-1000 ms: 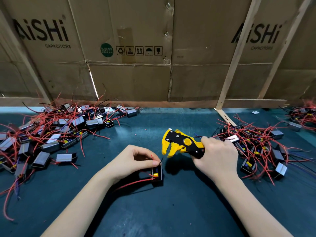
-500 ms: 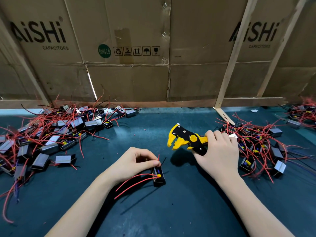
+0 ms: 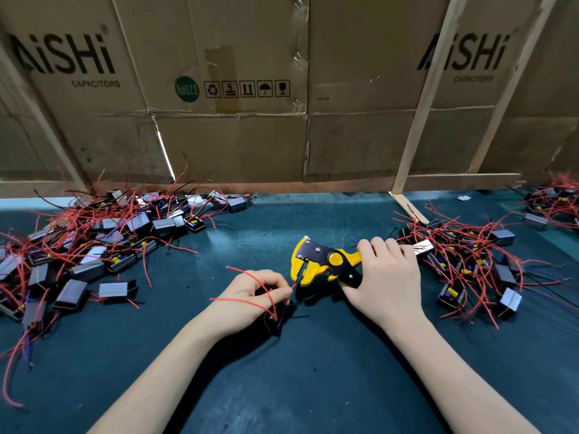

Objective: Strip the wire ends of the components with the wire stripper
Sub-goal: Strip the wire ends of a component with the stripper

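So that its tip meets the gaping stripper (image 3: 316, 263) (gripped by the right hand (image 3: 387, 285)), a red wire (image 3: 289, 289) is being pinched by the left hand (image 3: 253, 297).

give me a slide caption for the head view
Left hand pinches a red wire toward the yellow wire stripper gripped by right hand.

Wire stripper (image 3: 326, 261): handles hidden inside right hand (image 3: 387, 278). Component (image 3: 275, 317): mostly covered by left hand (image 3: 250, 297); body detail unreadable. Red wire tip (image 3: 293, 287): too small to tell whether stripped. Left pile (image 3: 84, 245) cut by frame's left edge; far-right pile (image 3: 556, 198) cut by right edge.
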Demonstrator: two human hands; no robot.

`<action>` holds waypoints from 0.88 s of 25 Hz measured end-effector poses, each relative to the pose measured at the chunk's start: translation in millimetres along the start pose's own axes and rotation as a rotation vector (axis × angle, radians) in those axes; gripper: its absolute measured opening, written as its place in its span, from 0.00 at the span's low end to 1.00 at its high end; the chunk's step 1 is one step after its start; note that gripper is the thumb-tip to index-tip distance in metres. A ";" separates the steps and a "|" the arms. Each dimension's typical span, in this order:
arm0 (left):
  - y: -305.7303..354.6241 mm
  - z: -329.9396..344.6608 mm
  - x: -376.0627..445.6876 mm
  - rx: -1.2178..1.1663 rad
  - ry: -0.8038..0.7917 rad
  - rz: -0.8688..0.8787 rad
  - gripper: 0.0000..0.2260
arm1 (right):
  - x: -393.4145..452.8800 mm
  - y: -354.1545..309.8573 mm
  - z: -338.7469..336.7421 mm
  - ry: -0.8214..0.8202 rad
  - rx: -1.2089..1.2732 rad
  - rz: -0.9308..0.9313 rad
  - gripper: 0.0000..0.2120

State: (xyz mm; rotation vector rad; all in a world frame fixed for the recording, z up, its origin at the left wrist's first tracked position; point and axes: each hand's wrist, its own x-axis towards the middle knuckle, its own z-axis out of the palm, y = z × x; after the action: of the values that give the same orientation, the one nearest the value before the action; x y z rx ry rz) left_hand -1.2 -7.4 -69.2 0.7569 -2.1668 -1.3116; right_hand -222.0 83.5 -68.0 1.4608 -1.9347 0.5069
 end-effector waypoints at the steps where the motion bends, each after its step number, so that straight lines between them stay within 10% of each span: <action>1: -1.9 0.4 0.7 -0.008 0.011 -0.006 0.13 | 0.2 -0.8 -0.2 0.002 0.007 -0.010 0.24; 19: -1.6 -1.9 -3.2 0.089 0.089 0.041 0.05 | 2.0 2.3 -1.6 0.049 0.052 0.038 0.21; 22: 0.9 0.0 0.3 -0.162 0.138 0.027 0.17 | 2.2 11.8 -1.6 0.060 0.126 0.176 0.22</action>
State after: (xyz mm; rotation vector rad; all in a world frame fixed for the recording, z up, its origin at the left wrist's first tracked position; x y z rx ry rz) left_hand -1.5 -7.2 -68.3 0.7284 -1.9314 -1.3603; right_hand -233.2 86.6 -64.4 1.3416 -2.0255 0.7559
